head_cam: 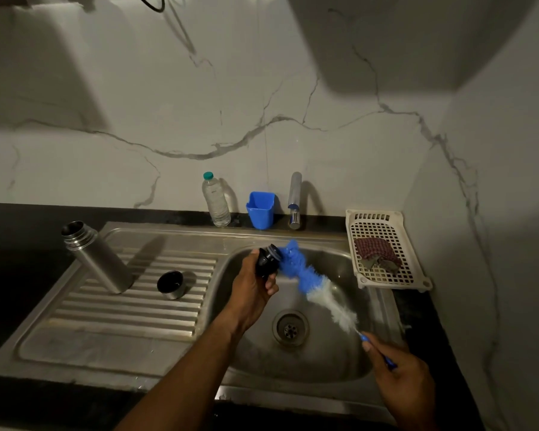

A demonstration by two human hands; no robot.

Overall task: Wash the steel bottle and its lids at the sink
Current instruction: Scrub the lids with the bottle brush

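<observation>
Head view: behind the sink (324, 371) stand a plastic bottle (216, 202), a blue cup (260, 209) and the tap (294, 200); a white basket (386, 217) holding a checked cloth (375, 251) sits on the dark surface at the right. The brush (308, 281) handle is mostly hidden inside the right hand (399, 377), whose fingers grip it. The left hand (252, 287) grips the black lid (266, 262) over the basin, one end against the blue bristles. The steel bottle (95, 258) stands mouth-up on the drainboard, the cup lid (171, 284) just beside it

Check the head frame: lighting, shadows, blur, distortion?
Head view: dim overall, corners darker; the steel bottle throws a hard shadow across the drainboard, the tap one on the wall; the brush at the lid looks smeared, likely motion blur; wide-angle bends the counter edge and tilts the bottle.
</observation>
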